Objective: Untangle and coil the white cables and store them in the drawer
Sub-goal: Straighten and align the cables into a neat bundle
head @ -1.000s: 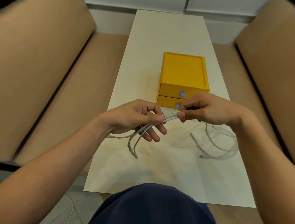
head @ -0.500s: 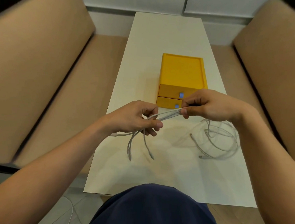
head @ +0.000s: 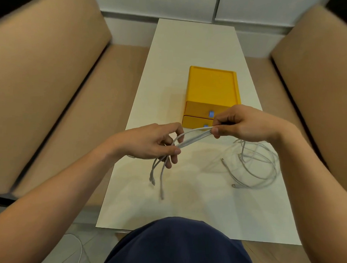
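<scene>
Head view: the left hand [head: 154,142] and right hand [head: 242,122] each pinch a bundle of cables [head: 194,136] stretched between them above the counter [head: 192,52], fingers curled round it. Its ends dangle below the left hand. A loose cable [head: 254,166] lies under the right wrist, and the closed drawers [head: 212,89] sit just behind.

The right hand [head: 242,124] and the left hand [head: 154,144] now stand farther apart than 1 second ago, so a longer stretch of the white cables [head: 194,137] shows between them. The left index finger now arches over the strands instead of lying along them. Below that hand the loose ends [head: 161,188] hang straighter and lower, no longer bunched.
</scene>
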Tool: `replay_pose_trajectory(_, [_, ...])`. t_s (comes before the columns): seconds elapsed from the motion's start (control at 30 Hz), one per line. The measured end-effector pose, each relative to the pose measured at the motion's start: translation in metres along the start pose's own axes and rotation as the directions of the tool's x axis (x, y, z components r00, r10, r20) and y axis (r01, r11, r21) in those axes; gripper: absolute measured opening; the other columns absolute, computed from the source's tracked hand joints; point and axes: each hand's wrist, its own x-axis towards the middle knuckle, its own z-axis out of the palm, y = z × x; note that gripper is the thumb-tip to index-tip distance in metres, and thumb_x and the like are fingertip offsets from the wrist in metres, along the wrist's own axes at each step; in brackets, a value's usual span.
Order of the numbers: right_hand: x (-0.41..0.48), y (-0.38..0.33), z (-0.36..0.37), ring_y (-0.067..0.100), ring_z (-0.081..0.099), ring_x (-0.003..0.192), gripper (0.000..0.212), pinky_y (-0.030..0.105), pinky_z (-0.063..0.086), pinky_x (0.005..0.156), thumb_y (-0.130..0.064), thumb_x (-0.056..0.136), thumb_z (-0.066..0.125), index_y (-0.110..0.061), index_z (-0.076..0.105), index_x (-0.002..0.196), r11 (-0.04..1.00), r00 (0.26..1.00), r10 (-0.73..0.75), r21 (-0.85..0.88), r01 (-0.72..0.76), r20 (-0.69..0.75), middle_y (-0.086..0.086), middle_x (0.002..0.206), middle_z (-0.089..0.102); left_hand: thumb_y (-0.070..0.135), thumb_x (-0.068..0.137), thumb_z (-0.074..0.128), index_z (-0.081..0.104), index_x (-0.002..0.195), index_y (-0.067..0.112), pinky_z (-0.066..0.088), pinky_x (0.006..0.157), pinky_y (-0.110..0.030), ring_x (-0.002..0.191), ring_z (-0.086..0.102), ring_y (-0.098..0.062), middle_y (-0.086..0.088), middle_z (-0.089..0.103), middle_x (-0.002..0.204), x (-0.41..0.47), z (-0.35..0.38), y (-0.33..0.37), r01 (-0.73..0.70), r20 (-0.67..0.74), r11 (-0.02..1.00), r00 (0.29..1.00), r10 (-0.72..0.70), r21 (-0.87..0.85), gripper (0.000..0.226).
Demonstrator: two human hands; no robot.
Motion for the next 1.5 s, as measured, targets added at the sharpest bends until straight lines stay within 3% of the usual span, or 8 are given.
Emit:
replay_pose_trajectory(0.4, [0.002, 0.009, -0.006, 0.003, 0.055, 0.057, 0.025, 0.014, 0.039, 0.055, -0.037, 0.097, 0.067, -0.025, 0.077, 0.078, 0.999, 1.0, -0.013, -0.047, 0.012, -0.023, -0.017, 0.067, 0.068, 0.025, 0.107, 0.052, 0.068, 0.104, 0.024, 0.048, 0.059, -0.026, 0.06, 0.057, -0.012, 0.008, 0.071, 0.078, -0.004, -0.01, -0.008, 0.057, -0.164, 0.977, 0.986, -0.023, 0.204, 0.016])
replay_pose_trajectory(0.6, [0.008, 0.003, -0.005, 0.005, 0.066, 0.104, 0.011, 0.032, 0.052, 0.091, -0.041, 0.098, 0.066, -0.043, 0.073, 0.106, 0.975, 0.996, 0.078, -0.211, -0.066, 0.049, -0.022, 0.106, 0.074, 0.02, 0.107, 0.053, 0.07, 0.101, 0.021, 0.035, 0.049, -0.015, 0.057, 0.043, -0.011, 0.004, 0.071, 0.076, -0.001, -0.01, 0.005, 0.002, -0.136, 0.998, 0.991, 0.005, 0.058, 0.018])
replay_pose_trajectory(0.67, [0.011, -0.015, 0.012, -0.003, 0.057, 0.118, 0.039, 0.025, 0.046, 0.101, -0.049, 0.096, 0.065, -0.041, 0.061, 0.134, 0.982, 0.997, 0.008, -0.19, 0.008, 0.081, -0.025, 0.13, 0.064, 0.019, 0.107, 0.053, 0.07, 0.101, 0.021, 0.035, 0.048, -0.014, 0.055, 0.043, -0.01, 0.003, 0.074, 0.078, 0.0, -0.009, 0.009, -0.008, -0.11, 0.998, 0.994, 0.015, 0.062, 0.018])
replay_pose_trajectory(0.87, [0.021, -0.027, 0.039, 0.005, 0.05, 0.058, 0.019, 0.028, 0.037, 0.057, -0.04, 0.101, 0.06, -0.027, 0.069, 0.09, 0.996, 0.998, -0.062, -0.059, 0.063, 0.022, -0.019, 0.064, 0.06, 0.024, 0.105, 0.059, 0.062, 0.108, 0.012, 0.051, 0.056, -0.032, 0.06, 0.06, -0.016, -0.001, 0.079, 0.092, -0.005, -0.003, 0.011, 0.058, -0.096, 0.994, 0.993, -0.067, -0.088, 0.012])
replay_pose_trajectory(1.0, [0.019, -0.027, 0.033, 0.007, 0.045, 0.058, 0.021, 0.032, 0.036, 0.058, -0.041, 0.1, 0.062, -0.027, 0.072, 0.087, 0.996, 0.999, -0.028, -0.08, 0.031, 0.034, -0.015, 0.061, 0.054, 0.021, 0.101, 0.065, 0.053, 0.11, 0.007, 0.064, 0.078, -0.048, 0.083, 0.078, -0.029, -0.008, 0.08, 0.099, -0.001, 0.001, 0.01, 0.088, -0.079, 0.965, 0.991, -0.11, -0.246, 0.021])
replay_pose_trajectory(1.3, [0.017, -0.033, 0.022, 0.008, 0.043, 0.055, 0.019, 0.032, 0.034, 0.057, -0.033, 0.099, 0.065, -0.026, 0.074, 0.085, 0.997, 0.995, -0.059, -0.046, 0.062, 0.078, -0.01, 0.058, 0.053, 0.019, 0.095, 0.068, 0.055, 0.097, -0.001, 0.058, 0.091, -0.052, 0.097, 0.076, -0.035, -0.02, 0.076, 0.104, 0.002, -0.005, 0.009, 0.085, 0.067, 0.934, 0.996, -0.065, -0.348, 0.024])
replay_pose_trajectory(1.4, [0.014, -0.024, 0.013, 0.007, 0.043, 0.054, 0.02, 0.032, 0.035, 0.057, -0.037, 0.099, 0.065, -0.028, 0.074, 0.083, 0.997, 0.999, -0.046, -0.058, 0.048, 0.024, -0.008, 0.061, 0.055, 0.026, 0.087, 0.072, 0.054, 0.092, -0.01, 0.059, 0.089, -0.052, 0.091, 0.077, -0.035, -0.024, 0.074, 0.099, -0.002, -0.005, -0.003, 0.098, 0.018, 0.897, 0.995, -0.101, -0.431, 0.04])
replay_pose_trajectory(1.5, [0.009, -0.017, 0.01, 0.008, 0.041, 0.055, 0.02, 0.035, 0.036, 0.057, -0.04, 0.098, 0.066, -0.03, 0.075, 0.083, 0.999, 0.999, -0.038, -0.025, 0.037, -0.012, -0.001, 0.066, 0.057, 0.019, 0.09, 0.071, 0.054, 0.089, 0.003, 0.062, 0.082, -0.044, 0.083, 0.076, -0.034, -0.023, 0.075, 0.095, -0.005, -0.004, -0.014, 0.072, -0.032, 0.879, 0.995, -0.099, -0.47, 0.023])
